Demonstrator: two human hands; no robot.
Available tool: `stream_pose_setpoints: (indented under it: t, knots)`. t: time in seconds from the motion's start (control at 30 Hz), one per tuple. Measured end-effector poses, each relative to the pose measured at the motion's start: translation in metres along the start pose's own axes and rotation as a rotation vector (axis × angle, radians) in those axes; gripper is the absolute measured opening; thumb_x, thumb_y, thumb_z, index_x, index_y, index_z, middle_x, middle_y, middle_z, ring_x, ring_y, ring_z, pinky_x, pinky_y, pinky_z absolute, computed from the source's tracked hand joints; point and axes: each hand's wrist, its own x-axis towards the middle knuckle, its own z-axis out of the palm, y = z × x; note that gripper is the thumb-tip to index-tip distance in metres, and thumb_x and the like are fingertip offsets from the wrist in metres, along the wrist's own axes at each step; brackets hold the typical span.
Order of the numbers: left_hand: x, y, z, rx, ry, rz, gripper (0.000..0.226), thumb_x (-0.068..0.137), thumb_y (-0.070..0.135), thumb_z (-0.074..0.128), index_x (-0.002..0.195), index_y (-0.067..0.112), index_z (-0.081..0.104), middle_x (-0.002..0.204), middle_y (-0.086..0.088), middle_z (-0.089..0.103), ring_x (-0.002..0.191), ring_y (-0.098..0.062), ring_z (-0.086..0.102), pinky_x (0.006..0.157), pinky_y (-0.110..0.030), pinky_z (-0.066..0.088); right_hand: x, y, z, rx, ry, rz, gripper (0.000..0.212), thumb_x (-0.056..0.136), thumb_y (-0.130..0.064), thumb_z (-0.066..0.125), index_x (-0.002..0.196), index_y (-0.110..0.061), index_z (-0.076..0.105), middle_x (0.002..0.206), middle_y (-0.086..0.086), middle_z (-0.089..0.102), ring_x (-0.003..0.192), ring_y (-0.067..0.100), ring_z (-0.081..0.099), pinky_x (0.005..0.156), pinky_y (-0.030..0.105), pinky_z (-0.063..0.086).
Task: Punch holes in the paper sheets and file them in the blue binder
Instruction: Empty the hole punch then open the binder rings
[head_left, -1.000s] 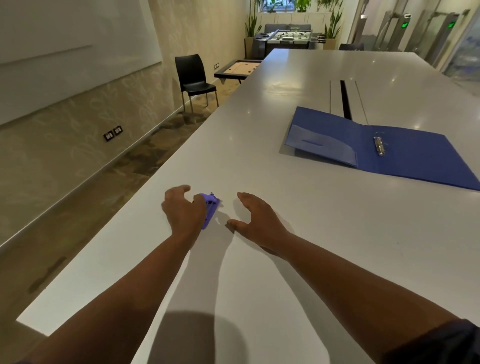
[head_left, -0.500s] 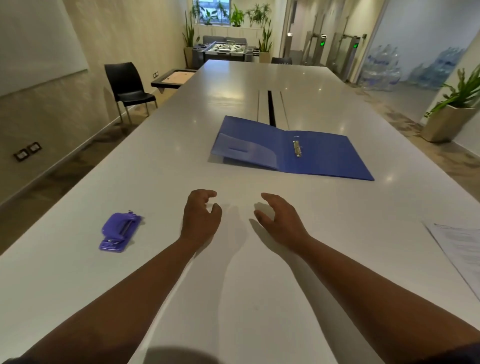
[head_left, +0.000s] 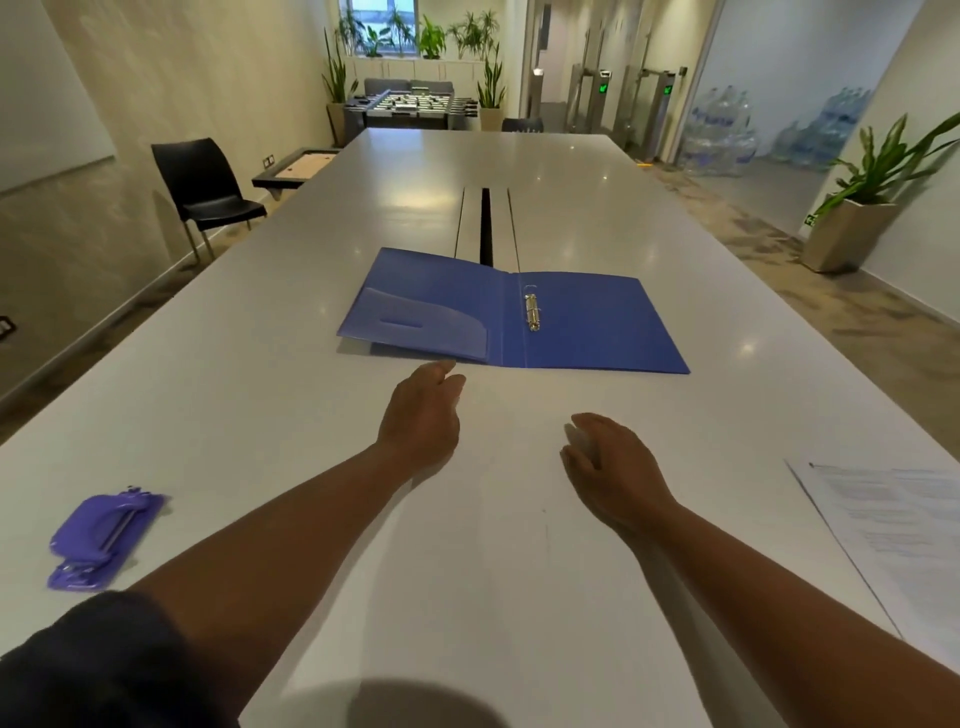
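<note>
Lying open, the blue binder (head_left: 571, 327) holds nothing I can see; my left hand (head_left: 421, 421) and right hand (head_left: 613, 467) are loosely spread, empty.

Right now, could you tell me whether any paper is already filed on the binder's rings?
No, the binder lies open with bare rings, and the paper sits apart at the table's right edge.

Blue binder (head_left: 587, 322), purple punch (head_left: 101, 538), white table (head_left: 467, 571)
</note>
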Motion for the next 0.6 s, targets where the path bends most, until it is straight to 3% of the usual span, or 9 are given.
stream_pose_setpoints:
  t: [0.1, 0.13, 0.23, 0.33, 0.5, 0.6]
  knots:
    - [0.031, -0.005, 0.011, 0.153, -0.027, 0.128, 0.041, 0.096, 0.009, 0.062, 0.137, 0.006, 0.060, 0.149, -0.015, 0.053, 0.140, -0.034, 0.047, 0.115, -0.043, 0.037, 0.021, 0.011, -0.009, -0.035, 0.033, -0.019, 0.026, 0.098, -0.034, 0.047, 0.092, -0.018, 0.066, 0.087, -0.001, 0.073, 0.085, 0.025, 0.069, 0.078, 0.039, 0.056]
    - [0.040, -0.006, 0.014, 0.185, -0.049, 0.163, 0.044, 0.093, 0.005, 0.065, 0.136, 0.004, 0.060, 0.147, -0.017, 0.054, 0.139, -0.036, 0.048, 0.114, -0.045, 0.038, 0.029, 0.014, -0.012, -0.008, 0.046, -0.017, 0.026, 0.099, -0.034, 0.049, 0.089, -0.018, 0.068, 0.083, -0.001, 0.073, 0.080, 0.024, 0.068, 0.076, 0.040, 0.056]
    - [0.063, -0.007, 0.022, 0.294, -0.124, 0.237, 0.054, 0.086, 0.002, 0.072, 0.138, 0.006, 0.057, 0.149, -0.017, 0.052, 0.142, -0.037, 0.044, 0.113, -0.046, 0.039, 0.051, 0.021, -0.016, 0.071, 0.068, -0.038, 0.020, 0.101, -0.025, 0.058, 0.108, -0.015, 0.074, 0.100, 0.001, 0.077, 0.090, 0.022, 0.069, 0.084, 0.037, 0.055]
    - [0.082, -0.011, 0.031, 0.390, -0.128, 0.299, 0.049, 0.088, 0.010, 0.074, 0.135, 0.012, 0.059, 0.144, -0.012, 0.056, 0.138, -0.033, 0.049, 0.108, -0.043, 0.044, 0.073, 0.024, -0.010, 0.085, 0.042, -0.044, 0.020, 0.101, -0.023, 0.057, 0.110, -0.014, 0.073, 0.103, 0.004, 0.076, 0.092, 0.024, 0.068, 0.082, 0.036, 0.052]
    - [0.112, -0.014, 0.038, 0.380, -0.084, 0.384, 0.021, 0.098, 0.022, 0.062, 0.116, 0.013, 0.067, 0.116, -0.008, 0.067, 0.111, -0.032, 0.061, 0.088, -0.042, 0.051, 0.111, 0.025, -0.004, 0.074, -0.039, -0.003, 0.027, 0.100, -0.025, 0.060, 0.123, -0.014, 0.069, 0.117, 0.004, 0.074, 0.104, 0.023, 0.066, 0.087, 0.030, 0.046]
    - [0.119, -0.015, 0.042, 0.353, -0.128, 0.392, 0.015, 0.100, 0.023, 0.057, 0.106, 0.014, 0.068, 0.098, -0.004, 0.066, 0.090, -0.026, 0.062, 0.073, -0.038, 0.054, 0.126, 0.028, -0.003, 0.064, -0.118, 0.037, 0.036, 0.098, -0.029, 0.065, 0.132, -0.016, 0.064, 0.120, 0.004, 0.071, 0.106, 0.022, 0.064, 0.093, 0.034, 0.051]
